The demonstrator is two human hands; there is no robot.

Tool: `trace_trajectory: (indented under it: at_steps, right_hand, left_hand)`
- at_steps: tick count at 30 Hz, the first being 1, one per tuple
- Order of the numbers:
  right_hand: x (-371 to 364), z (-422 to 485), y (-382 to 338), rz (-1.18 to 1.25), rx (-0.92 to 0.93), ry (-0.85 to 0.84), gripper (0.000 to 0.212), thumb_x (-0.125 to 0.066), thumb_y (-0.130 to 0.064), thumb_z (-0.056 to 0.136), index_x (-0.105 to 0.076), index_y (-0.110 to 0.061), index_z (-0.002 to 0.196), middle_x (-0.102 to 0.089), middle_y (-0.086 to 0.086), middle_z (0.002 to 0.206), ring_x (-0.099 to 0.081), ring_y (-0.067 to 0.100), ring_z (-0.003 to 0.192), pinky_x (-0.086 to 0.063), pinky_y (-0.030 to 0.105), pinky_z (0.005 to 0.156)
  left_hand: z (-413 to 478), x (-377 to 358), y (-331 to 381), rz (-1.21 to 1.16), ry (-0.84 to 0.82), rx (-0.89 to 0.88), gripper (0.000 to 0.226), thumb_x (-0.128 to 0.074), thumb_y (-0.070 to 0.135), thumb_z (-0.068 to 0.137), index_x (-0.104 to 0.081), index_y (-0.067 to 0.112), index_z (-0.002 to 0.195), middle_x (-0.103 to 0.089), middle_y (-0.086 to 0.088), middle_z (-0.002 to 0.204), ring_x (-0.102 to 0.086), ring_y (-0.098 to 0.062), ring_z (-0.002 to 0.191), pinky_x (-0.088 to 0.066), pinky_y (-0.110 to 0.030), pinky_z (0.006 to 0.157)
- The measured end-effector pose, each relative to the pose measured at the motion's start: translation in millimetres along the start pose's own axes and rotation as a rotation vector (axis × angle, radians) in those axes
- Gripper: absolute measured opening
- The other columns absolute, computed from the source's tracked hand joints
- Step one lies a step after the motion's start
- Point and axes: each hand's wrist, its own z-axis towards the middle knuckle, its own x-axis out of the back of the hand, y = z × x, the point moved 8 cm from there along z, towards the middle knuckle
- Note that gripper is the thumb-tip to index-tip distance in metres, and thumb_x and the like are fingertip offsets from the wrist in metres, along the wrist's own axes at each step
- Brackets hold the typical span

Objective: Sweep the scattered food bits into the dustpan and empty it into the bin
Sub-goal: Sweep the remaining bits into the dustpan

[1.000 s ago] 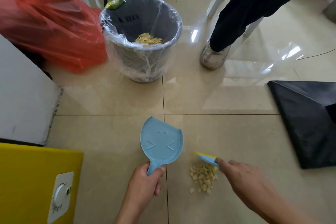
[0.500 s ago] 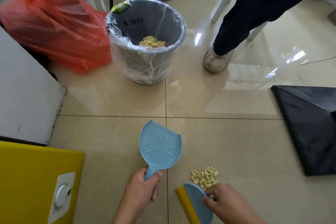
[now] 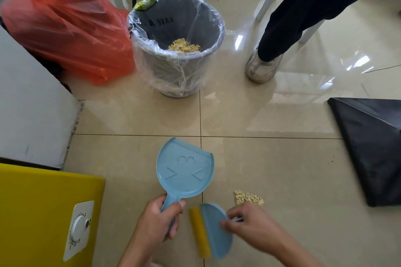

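Left hand (image 3: 159, 217): I see it gripping the dustpan (image 3: 185, 171) by its handle.
Right hand (image 3: 249, 225): pinches the brush (image 3: 214, 230), its handle mostly hidden.
Food bits (image 3: 248, 197): pile just beyond.

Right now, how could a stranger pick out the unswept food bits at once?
From the grey plastic-lined bin, come down the tiled floor to the blue dustpan. To its right, just beyond the right hand, lies a small pile of pale yellow bits. Unlike the bits inside the bin, these lie on bare tile.

dustpan (image 3: 185, 172): matt plastic | floor (image 3: 271, 158): glossy tile | bin liner (image 3: 141, 34): clear film
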Motion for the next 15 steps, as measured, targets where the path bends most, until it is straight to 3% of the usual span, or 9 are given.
trace_trajectory:
  at_steps: [4, 7, 12, 15]
  right_hand:
    - [-52.7, 14.7, -12.0, 0.118, -0.009, 0.064, 0.02, -0.063, -0.041, 0.084, -0.074, -0.024, 0.079, -0.065, -0.005, 0.067, -0.057, -0.007, 0.064, -0.052, 0.025, 0.069]
    - [-54.8, 18.1, 7.4, 0.139, -0.087, 0.176, 0.021, -0.065, -0.036, 0.086, -0.07, -0.025, 0.069, -0.061, -0.007, 0.061, -0.058, -0.004, 0.062, -0.052, 0.027, 0.07]
    - [-7.3, -1.5, 60.5, 0.009, -0.189, 0.283, 0.024, -0.068, -0.036, 0.09, -0.07, -0.03, 0.067, -0.068, -0.011, 0.065, -0.064, -0.006, 0.068, -0.048, 0.016, 0.065]
    - [31.7, -20.3, 86.6, -0.034, -0.22, 0.346, 0.03, -0.07, -0.028, 0.091, -0.067, -0.028, 0.06, -0.065, -0.009, 0.061, -0.063, -0.006, 0.065, -0.05, 0.02, 0.068]
  left_hand:
    - [-7.9, -1.8, -0.6, -0.015, -0.012, -0.036, 0.029, -0.07, 0.048, 0.07, -0.059, 0.024, 0.059, -0.047, -0.01, 0.044, -0.036, -0.016, 0.038, -0.032, -0.022, 0.039]
    - [-10.7, 1.6, -2.9, 0.042, -0.001, -0.056, 0.031, -0.068, 0.051, 0.07, -0.059, 0.025, 0.058, -0.049, -0.009, 0.042, -0.039, -0.016, 0.038, -0.037, -0.023, 0.041]
    - [-9.6, 5.0, -3.4, 0.059, 0.016, -0.059, 0.031, -0.068, 0.049, 0.07, -0.059, 0.02, 0.063, -0.049, -0.009, 0.042, -0.038, -0.014, 0.037, -0.035, -0.022, 0.04]
    - [-6.1, 1.4, -1.6, 0.072, 0.017, -0.06, 0.033, -0.067, 0.049, 0.069, -0.059, 0.018, 0.065, -0.05, -0.009, 0.043, -0.038, -0.014, 0.038, -0.036, -0.023, 0.041]
